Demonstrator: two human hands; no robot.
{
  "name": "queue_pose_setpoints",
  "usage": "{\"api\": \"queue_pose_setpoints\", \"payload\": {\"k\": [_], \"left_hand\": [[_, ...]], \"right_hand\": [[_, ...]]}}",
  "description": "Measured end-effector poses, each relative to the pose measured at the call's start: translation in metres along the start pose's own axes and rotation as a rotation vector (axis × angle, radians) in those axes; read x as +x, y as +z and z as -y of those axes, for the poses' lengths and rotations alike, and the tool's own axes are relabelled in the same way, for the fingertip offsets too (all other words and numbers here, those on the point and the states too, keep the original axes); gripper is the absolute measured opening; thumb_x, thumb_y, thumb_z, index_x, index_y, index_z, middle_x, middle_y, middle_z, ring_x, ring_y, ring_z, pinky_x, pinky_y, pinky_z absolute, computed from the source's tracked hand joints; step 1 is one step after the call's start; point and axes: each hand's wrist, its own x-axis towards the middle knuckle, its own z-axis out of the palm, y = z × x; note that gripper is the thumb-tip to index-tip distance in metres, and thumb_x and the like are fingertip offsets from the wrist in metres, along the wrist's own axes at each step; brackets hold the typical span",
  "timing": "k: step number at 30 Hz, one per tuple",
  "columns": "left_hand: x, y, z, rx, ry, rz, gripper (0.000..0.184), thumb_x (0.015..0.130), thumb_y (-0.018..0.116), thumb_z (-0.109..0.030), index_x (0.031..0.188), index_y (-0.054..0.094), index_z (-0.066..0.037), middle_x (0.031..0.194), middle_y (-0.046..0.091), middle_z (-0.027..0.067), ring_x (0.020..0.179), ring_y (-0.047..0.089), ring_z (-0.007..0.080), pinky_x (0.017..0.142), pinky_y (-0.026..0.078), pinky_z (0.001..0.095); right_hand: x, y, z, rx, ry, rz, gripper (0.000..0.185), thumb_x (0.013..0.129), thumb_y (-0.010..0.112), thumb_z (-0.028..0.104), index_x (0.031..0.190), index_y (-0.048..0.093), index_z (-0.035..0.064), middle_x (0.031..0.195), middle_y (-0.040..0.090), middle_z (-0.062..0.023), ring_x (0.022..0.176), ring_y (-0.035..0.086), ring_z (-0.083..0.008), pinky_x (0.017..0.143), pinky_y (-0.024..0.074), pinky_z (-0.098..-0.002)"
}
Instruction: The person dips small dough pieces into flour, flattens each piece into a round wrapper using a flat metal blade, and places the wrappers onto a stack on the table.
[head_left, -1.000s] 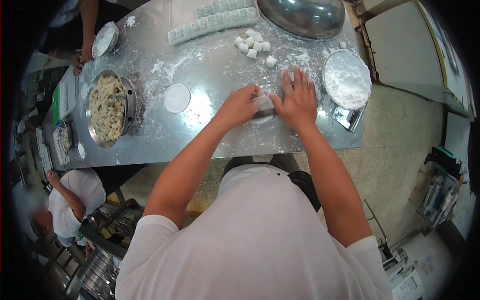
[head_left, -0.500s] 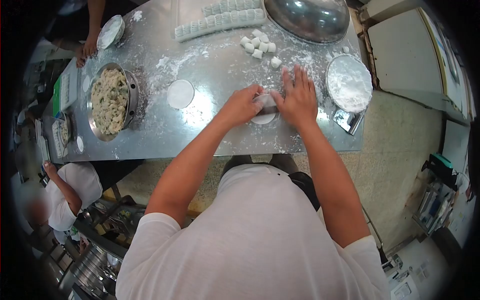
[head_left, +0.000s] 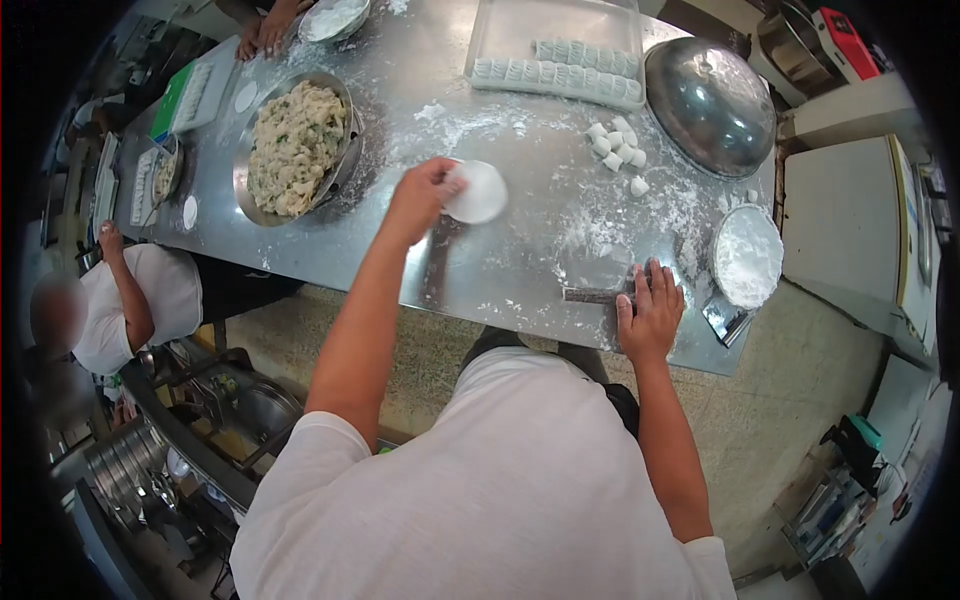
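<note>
A thin round dough wrapper (head_left: pixel 478 192) lies at the middle of the steel table, blurred at its edge. My left hand (head_left: pixel 425 195) pinches the wrapper's left side, fingers closed and slightly smeared by motion. To the right, near the front edge, a short dark rolling pin (head_left: pixel 592 296) lies on the floured steel. My right hand (head_left: pixel 652 312) rests flat over the pin's right end, fingers stretched out. Several small white dough pieces (head_left: pixel 617 145) sit beyond it. Whether another wrapper lies beneath the held one, I cannot tell.
A bowl of filling (head_left: pixel 300 145) stands left; a bowl of flour (head_left: pixel 748 258) stands right, by a metal scraper (head_left: pixel 728 325). Behind are a tray (head_left: pixel 555 80) of pleated dumplings and an upturned metal bowl (head_left: pixel 712 105). Co-workers' hands (head_left: pixel 268 32) show at upper left.
My left hand has carried the wrapper leftward from the rolling spot. My right hand has come down flat onto the rolling pin. The whole view has turned, shifting the table's things rightward.
</note>
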Motion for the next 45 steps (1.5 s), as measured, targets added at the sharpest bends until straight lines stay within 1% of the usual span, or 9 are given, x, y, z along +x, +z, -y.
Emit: {"api": "queue_pose_setpoints", "payload": {"k": [10,14,18,26,29,31,36,40,45], "left_hand": [[0.022,-0.032,0.038,0.221,0.139,-0.214,0.028,0.094,0.072,-0.009,0.120,0.066,0.000,0.097,0.071,0.0071,0.087,0.067,0.0183,0.079,0.053,0.0322],[0.012,0.001,0.016,0.808,0.352,-0.432,0.042,0.089,0.076,-0.021,0.125,0.064,-0.002,0.113,0.065,0.0227,0.102,0.065,0.0401,0.090,0.053,0.0457],[0.035,0.086,-0.007,0.839,0.742,-0.144,0.042,0.089,0.076,-0.022,0.126,0.065,-0.008,0.115,0.063,0.0202,0.109,0.062,0.0402,0.093,0.052,0.0465],[0.056,0.214,-0.041,0.923,0.573,0.010,0.039,0.089,0.075,-0.022,0.124,0.066,-0.010,0.113,0.063,0.0202,0.106,0.063,0.0405,0.091,0.052,0.0483],[0.074,0.207,-0.028,0.898,0.782,-0.012,0.034,0.089,0.075,-0.023,0.120,0.067,-0.010,0.101,0.066,0.0185,0.096,0.066,0.0385,0.083,0.053,0.0467],[0.060,0.208,-0.051,0.770,0.445,0.021,0.032,0.090,0.076,-0.025,0.116,0.069,-0.007,0.085,0.065,0.0133,0.080,0.066,0.0317,0.074,0.052,0.0434],[0.056,0.263,-0.081,0.436,0.474,0.208,0.034,0.084,0.083,-0.022,0.110,0.072,-0.003,0.081,0.062,0.0068,0.074,0.061,0.0200,0.071,0.051,0.0361],[0.019,0.343,-0.119,0.664,0.821,0.699,0.031,0.081,0.083,-0.013,0.109,0.074,-0.003,0.102,0.063,0.0157,0.083,0.067,0.0286,0.075,0.055,0.0391],[0.013,0.396,-0.102,1.275,1.101,0.756,0.004,0.083,0.069,-0.004,0.086,0.068,-0.002,0.100,0.065,0.0211,0.088,0.071,0.0402,0.076,0.058,0.0477]], "right_hand": [[0.002,0.002,-0.001,-0.005,0.006,-0.059,0.054,0.093,0.064,0.039,0.141,0.063,0.0145,0.154,0.051,-0.0120,0.145,0.041,-0.0359,0.121,0.0252,-0.0548],[0.002,-0.001,0.000,0.020,0.014,-0.067,0.054,0.091,0.066,0.040,0.139,0.064,0.0160,0.153,0.052,-0.0114,0.144,0.042,-0.0358,0.120,0.0267,-0.0550],[0.002,-0.004,0.001,0.032,0.000,-0.073,0.056,0.091,0.067,0.042,0.140,0.063,0.0157,0.153,0.052,-0.0114,0.144,0.042,-0.0357,0.120,0.0275,-0.0545],[-0.001,-0.004,0.000,0.100,0.081,-0.040,0.059,0.092,0.066,0.048,0.142,0.062,0.0170,0.155,0.050,-0.0087,0.147,0.040,-0.0331,0.121,0.0273,-0.0527],[-0.001,-0.006,-0.003,0.178,0.046,-0.072,0.057,0.092,0.067,0.047,0.140,0.063,0.0149,0.153,0.052,-0.0108,0.144,0.044,-0.0329,0.121,0.0275,-0.0520],[-0.003,-0.005,-0.006,0.202,0.065,-0.065,0.058,0.094,0.064,0.048,0.140,0.063,0.0132,0.154,0.051,-0.0118,0.146,0.042,-0.0328,0.122,0.0268,-0.0513],[-0.004,-0.008,-0.007,0.247,0.038,-0.064,0.056,0.097,0.060,0.048,0.139,0.064,0.0108,0.153,0.052,-0.0127,0.146,0.042,-0.0327,0.123,0.0271,-0.0502],[-0.005,-0.004,-0.009,0.235,0.034,-0.069,0.056,0.096,0.060,0.048,0.137,0.065,0.0103,0.151,0.054,-0.0119,0.144,0.044,-0.0319,0.122,0.0279,-0.0502],[-0.006,-0.005,-0.010,0.266,0.030,-0.103,0.052,0.095,0.063,0.044,0.133,0.066,0.0090,0.149,0.055,-0.0106,0.143,0.045,-0.0308,0.122,0.0297,-0.0494]]}}
